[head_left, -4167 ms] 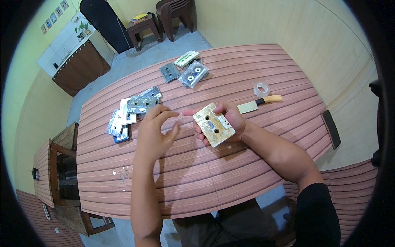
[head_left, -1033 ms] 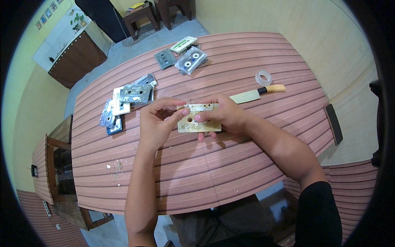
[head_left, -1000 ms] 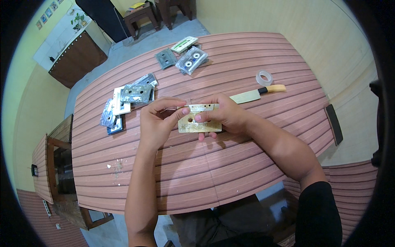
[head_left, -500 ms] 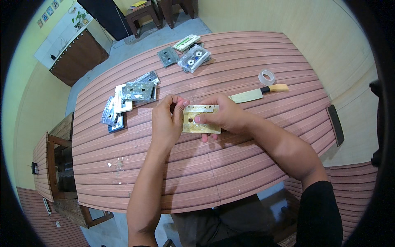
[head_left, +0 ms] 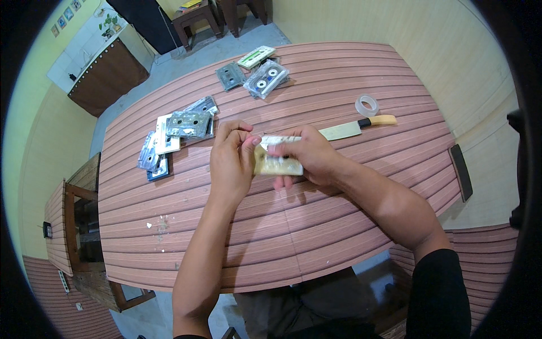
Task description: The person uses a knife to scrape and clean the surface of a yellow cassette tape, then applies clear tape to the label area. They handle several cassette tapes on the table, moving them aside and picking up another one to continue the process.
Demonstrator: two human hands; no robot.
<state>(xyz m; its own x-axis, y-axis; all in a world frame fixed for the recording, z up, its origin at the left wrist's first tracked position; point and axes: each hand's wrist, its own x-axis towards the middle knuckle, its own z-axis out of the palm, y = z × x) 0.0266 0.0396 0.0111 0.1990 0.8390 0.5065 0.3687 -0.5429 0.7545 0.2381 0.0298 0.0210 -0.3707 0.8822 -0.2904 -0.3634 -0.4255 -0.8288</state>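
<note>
Between my two hands, above the middle of the table, is a yellowed cassette tape (head_left: 276,165), a little blurred by motion. My left hand (head_left: 232,155) pinches its left end with thumb and fingers. Round the right end, my right hand (head_left: 310,155) is closed, its thumb lying across the cassette's face and fingertips showing below it. Just beyond my right hand lies a knife (head_left: 344,130) with a pale blade and a yellow and black handle. A roll of clear tape (head_left: 366,105) rests on the table behind the knife.
One pile of cassettes (head_left: 189,124) lies to the left on the striped wood-look table (head_left: 237,260), another group of cassettes (head_left: 265,79) near the far edge. Small pale scraps (head_left: 162,226) are scattered at the near left. A dark oblong object (head_left: 460,172) sits at the right edge.
The cassette has tilted and shifted slightly upward in my hands. My right thumb has moved upward across its face. The piles, knife and tape roll stay put.
</note>
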